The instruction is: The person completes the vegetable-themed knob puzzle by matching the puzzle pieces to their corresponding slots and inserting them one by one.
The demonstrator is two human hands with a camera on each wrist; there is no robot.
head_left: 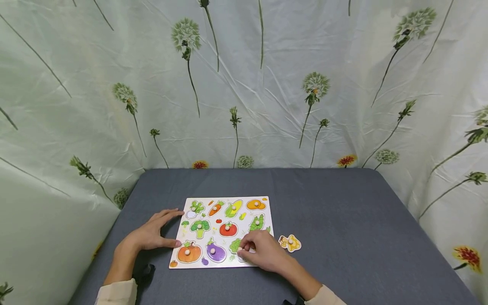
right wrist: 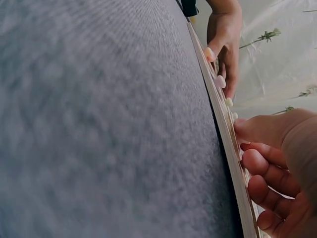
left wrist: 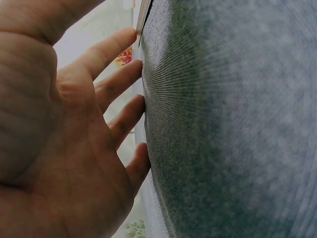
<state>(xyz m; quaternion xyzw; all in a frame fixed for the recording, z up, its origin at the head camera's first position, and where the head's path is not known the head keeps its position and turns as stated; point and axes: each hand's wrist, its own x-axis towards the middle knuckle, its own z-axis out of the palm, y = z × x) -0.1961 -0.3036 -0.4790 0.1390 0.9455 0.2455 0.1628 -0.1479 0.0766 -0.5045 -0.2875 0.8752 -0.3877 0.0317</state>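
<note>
A white wooden knob puzzle board (head_left: 214,233) with vegetable pieces lies on the table. My left hand (head_left: 152,233) has its thumb and fingertips at the board's left edge, fingers spread. In the left wrist view, the fingers (left wrist: 116,89) reach straight toward the grey cloth. Over the board's lower right corner, my right hand (head_left: 264,252) pinches at a green leafy vegetable puzzle piece (head_left: 234,245), partly covering it. The right wrist view shows the thumb and curled fingers (right wrist: 267,163) low along the board's edge; the knob between them is hidden.
Right of the board lies a loose yellow puzzle piece (head_left: 292,244) with a knob. On the board are pumpkin (head_left: 194,252), eggplant (head_left: 218,255) and tomato (head_left: 228,233) pieces, among several others. A dandelion-print curtain (head_left: 274,118) hangs behind the grey-covered table (head_left: 343,220).
</note>
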